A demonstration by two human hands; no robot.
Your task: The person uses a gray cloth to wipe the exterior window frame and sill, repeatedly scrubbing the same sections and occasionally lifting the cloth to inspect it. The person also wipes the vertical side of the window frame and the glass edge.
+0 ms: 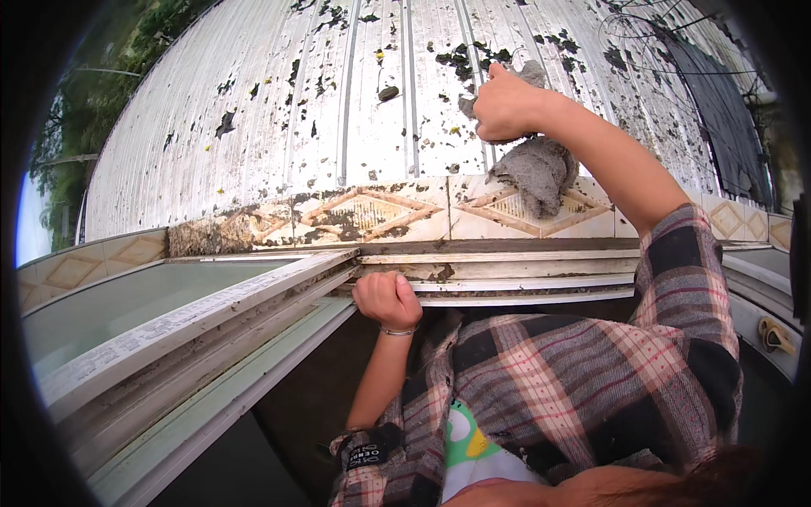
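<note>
My right hand [510, 104] reaches out past the window, its fingers closed on a dirty grey cloth [538, 171]. Part of the cloth bunches around that hand, while the lower part drapes over the tiled outer ledge [405, 212]. The palm side and most of the grip are hidden. My left hand [388, 298] is curled against the window frame [456, 272], at the corner where the sliding glass sash [190, 336] meets the lower track. Its fingertips are out of sight. Brown and black grime marks the tiles, mostly left of the cloth.
Beyond the ledge spreads a ribbed white metal roof [253, 127], littered with dark flakes. A dark stone-like lump [388, 94] lies on it. Loose wires [659, 32] and a dark sheet panel [716, 101] are at upper right. A latch [774, 334] sits on the right-hand frame.
</note>
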